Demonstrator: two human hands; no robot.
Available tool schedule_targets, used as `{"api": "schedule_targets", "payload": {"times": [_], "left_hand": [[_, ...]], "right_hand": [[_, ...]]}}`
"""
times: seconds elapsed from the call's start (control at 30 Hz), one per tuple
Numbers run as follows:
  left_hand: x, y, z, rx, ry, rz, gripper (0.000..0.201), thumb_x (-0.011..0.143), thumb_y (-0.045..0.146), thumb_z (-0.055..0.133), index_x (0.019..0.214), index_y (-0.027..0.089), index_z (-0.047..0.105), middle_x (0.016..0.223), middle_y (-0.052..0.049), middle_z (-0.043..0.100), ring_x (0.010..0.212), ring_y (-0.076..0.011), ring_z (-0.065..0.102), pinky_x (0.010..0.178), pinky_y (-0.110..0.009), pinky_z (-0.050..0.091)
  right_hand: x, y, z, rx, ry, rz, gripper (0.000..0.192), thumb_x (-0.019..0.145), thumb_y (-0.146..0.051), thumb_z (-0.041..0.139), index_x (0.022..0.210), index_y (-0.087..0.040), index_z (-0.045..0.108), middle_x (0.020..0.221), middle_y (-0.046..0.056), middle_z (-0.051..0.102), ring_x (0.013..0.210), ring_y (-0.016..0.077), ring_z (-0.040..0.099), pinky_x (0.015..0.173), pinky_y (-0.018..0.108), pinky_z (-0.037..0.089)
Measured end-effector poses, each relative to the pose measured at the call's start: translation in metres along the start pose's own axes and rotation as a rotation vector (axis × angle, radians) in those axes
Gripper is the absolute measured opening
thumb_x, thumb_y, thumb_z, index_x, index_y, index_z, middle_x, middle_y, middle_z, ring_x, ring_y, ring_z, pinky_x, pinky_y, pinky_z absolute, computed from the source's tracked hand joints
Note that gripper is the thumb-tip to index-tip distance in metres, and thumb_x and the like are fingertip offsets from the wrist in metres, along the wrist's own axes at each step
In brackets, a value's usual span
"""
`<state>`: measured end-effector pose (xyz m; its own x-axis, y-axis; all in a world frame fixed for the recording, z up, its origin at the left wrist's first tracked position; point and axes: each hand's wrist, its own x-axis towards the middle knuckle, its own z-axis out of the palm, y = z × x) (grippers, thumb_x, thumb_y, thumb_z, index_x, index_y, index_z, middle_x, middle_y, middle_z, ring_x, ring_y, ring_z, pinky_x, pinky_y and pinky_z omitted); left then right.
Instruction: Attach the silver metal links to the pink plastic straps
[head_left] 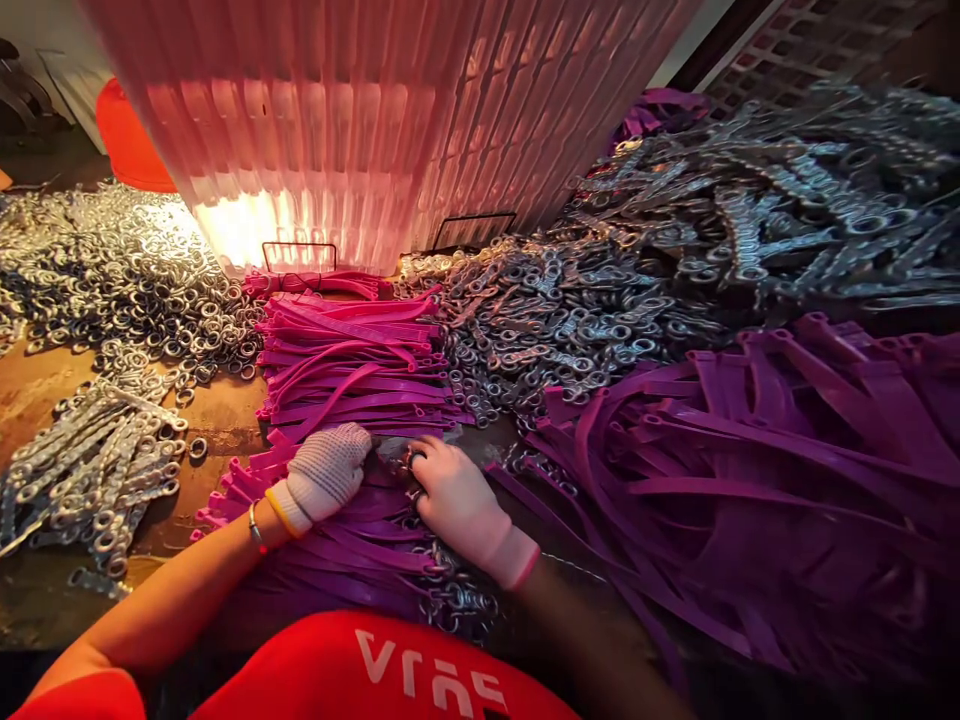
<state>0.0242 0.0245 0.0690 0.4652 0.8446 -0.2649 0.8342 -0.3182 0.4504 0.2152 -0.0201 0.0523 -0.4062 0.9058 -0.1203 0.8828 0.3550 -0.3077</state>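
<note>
My left hand [328,474], in a dotted white glove, is closed above the magenta and purple straps [352,520] in front of me. Its fingertips point right, and what they pinch is hidden. Just across from it, my right hand [463,508] wears a plain pale glove. Its fingers are bent round a small dark ringed metal piece [414,460] at the thumb side. Beneath and below that hand lie several ringed metal pieces [457,600] at the straps' right ends. A stacked row of bright magenta straps [352,350] lies just beyond both hands.
Loose metal rings [135,260] are heaped at the left, with flat metal links [97,460] nearer. More metal links [555,310] pile up at the right, behind long purple straps [735,480]. Ribbed translucent panels [315,130] rise at the back. An orange-red object [131,140] stands behind the rings.
</note>
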Motion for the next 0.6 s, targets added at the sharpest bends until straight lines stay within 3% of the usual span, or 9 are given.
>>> {"api": "schedule_targets", "payload": {"times": [0.07, 0.13, 0.27, 0.4, 0.5, 0.6], "left_hand": [[-0.004, 0.008, 0.001, 0.204, -0.078, -0.018, 0.032, 0.087, 0.008, 0.047, 0.112, 0.009, 0.067, 0.112, -0.018, 0.069, 0.101, -0.0283, 0.067, 0.091, -0.042, 0.053], [-0.013, 0.013, 0.002, 0.228, -0.14, -0.041, 0.031, 0.088, 0.009, 0.046, 0.111, 0.008, 0.067, 0.109, -0.019, 0.07, 0.099, -0.0295, 0.069, 0.089, -0.042, 0.054], [-0.036, 0.015, 0.001, 0.199, -0.208, -0.055, 0.029, 0.085, 0.009, 0.049, 0.106, 0.011, 0.068, 0.106, -0.017, 0.071, 0.097, -0.0294, 0.069, 0.089, -0.04, 0.053], [-0.046, 0.01, -0.005, 0.128, -0.182, -0.084, 0.025, 0.081, 0.007, 0.051, 0.098, 0.014, 0.068, 0.1, -0.011, 0.072, 0.093, -0.0244, 0.068, 0.085, -0.032, 0.051], [-0.043, 0.008, -0.014, 0.043, -0.069, -0.084, 0.019, 0.085, 0.01, 0.049, 0.088, 0.015, 0.067, 0.088, -0.006, 0.072, 0.081, -0.0181, 0.066, 0.074, -0.026, 0.049], [-0.031, 0.011, -0.026, -0.046, 0.04, -0.004, 0.019, 0.091, 0.019, 0.05, 0.085, 0.015, 0.068, 0.081, -0.005, 0.071, 0.074, -0.0153, 0.064, 0.068, -0.024, 0.046]], "right_hand": [[-0.001, 0.002, -0.005, 0.003, -0.057, -0.048, 0.029, 0.074, -0.003, 0.053, 0.093, -0.014, 0.072, 0.113, 0.012, 0.07, 0.108, 0.0247, 0.058, 0.095, 0.035, 0.044], [-0.003, 0.009, -0.01, 0.009, -0.014, -0.033, 0.025, 0.073, -0.004, 0.054, 0.089, -0.015, 0.071, 0.107, 0.012, 0.07, 0.105, 0.025, 0.058, 0.093, 0.036, 0.045], [-0.004, 0.029, -0.012, -0.036, 0.184, 0.198, 0.024, 0.071, -0.004, 0.054, 0.085, -0.016, 0.07, 0.127, 0.013, 0.064, 0.111, 0.0278, 0.057, 0.09, 0.038, 0.046], [-0.008, 0.041, 0.002, 0.056, 0.149, 0.127, 0.029, 0.069, -0.001, 0.051, 0.086, -0.016, 0.069, 0.128, 0.012, 0.064, 0.109, 0.0245, 0.059, 0.095, 0.036, 0.047], [-0.015, 0.044, 0.013, 0.139, 0.195, 0.033, 0.033, 0.068, 0.0, 0.048, 0.089, -0.015, 0.069, 0.127, 0.012, 0.065, 0.113, 0.0243, 0.057, 0.099, 0.037, 0.045], [-0.021, 0.046, 0.017, 0.154, 0.222, 0.03, 0.034, 0.066, 0.001, 0.048, 0.088, -0.015, 0.068, 0.127, 0.012, 0.065, 0.113, 0.0256, 0.056, 0.099, 0.04, 0.045]]}}
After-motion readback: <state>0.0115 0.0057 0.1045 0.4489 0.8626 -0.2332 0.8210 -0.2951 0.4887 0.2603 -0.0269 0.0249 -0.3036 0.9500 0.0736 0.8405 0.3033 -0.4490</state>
